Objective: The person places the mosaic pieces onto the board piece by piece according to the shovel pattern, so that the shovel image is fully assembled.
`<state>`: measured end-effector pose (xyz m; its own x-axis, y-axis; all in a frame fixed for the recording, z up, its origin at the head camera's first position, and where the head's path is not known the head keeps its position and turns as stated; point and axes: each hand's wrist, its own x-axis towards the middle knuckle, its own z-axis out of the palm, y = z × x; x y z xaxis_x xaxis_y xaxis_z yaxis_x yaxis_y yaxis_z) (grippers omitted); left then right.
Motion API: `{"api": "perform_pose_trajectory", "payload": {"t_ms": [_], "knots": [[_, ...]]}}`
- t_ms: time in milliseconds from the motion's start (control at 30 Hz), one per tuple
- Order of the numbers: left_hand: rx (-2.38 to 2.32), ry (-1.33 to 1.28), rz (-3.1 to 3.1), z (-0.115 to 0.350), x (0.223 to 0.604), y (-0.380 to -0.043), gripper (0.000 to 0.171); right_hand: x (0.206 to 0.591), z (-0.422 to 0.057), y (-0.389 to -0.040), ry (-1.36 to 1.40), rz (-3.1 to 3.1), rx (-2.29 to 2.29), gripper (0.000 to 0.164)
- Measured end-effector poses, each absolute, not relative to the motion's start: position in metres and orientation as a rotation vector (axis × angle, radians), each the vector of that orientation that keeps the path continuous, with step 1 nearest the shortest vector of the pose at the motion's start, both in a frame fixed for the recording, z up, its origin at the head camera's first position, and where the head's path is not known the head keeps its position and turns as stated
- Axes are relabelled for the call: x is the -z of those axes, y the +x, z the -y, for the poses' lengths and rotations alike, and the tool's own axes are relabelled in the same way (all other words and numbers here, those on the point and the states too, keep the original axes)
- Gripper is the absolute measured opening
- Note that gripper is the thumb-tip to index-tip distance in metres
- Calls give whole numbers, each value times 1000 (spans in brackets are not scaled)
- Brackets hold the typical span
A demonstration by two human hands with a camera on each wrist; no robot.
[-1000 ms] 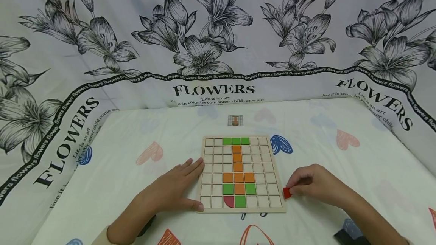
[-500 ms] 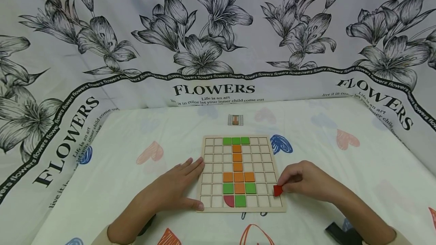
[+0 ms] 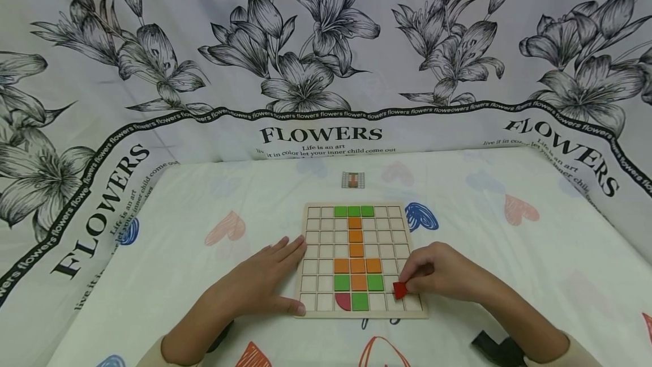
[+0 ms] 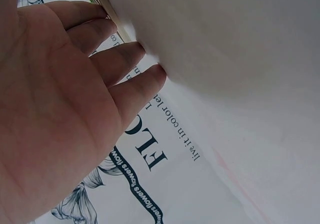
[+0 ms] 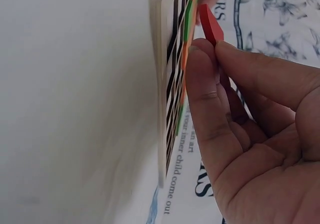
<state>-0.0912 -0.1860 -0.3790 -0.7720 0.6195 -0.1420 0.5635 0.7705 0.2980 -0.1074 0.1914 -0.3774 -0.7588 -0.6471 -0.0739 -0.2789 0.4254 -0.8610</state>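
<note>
A wooden grid board [image 3: 318, 302] lies flat on the cloth, with orange, green and dark red tiles forming a pattern in its middle columns. My right hand [image 3: 448, 273] pinches a small red tile [image 3: 399, 290] between thumb and index finger, over the lower right cells. In the right wrist view the red tile [image 5: 211, 24] sticks out past the fingertips, tilted and apart from the board [image 5: 162, 84]. Along the board's left edge rests my left hand [image 3: 265, 282], fingers stretched and thumb at the lower left corner. The left wrist view shows its fingers [image 4: 130, 87] straight against the edge.
A small printed picture card [image 3: 353, 180] with a grid pattern lies behind the board. White cloth with printed hearts [image 3: 520, 209] covers the table, and a flower-print curtain [image 3: 316, 33] hangs behind. A black device [image 3: 496, 347] sits by the right wrist.
My right hand has carried the red tile leftward, from beside the board's right edge to above its lower right cells. The left hand has stayed in place.
</note>
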Motion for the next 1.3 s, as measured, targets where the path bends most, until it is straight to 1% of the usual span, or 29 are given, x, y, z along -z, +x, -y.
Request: {"api": "perform_pose_trajectory", "payload": {"t_ms": [300, 833, 1067, 1300], "knots": [[-360, 919, -2728, 184, 379, -92, 111, 381, -172, -110, -685, -2277, 1226, 14], [-348, 907, -2731, 184, 381, -92, 111, 382, -156, -105, -684, -2269, 1186, 15], [-350, 909, -2732, 185, 380, -92, 112, 384, -151, -102, -782, -2301, 1133, 21], [-358, 900, -2726, 184, 380, -91, 111, 385, -145, -102, -847, -2372, 1034, 20]]}}
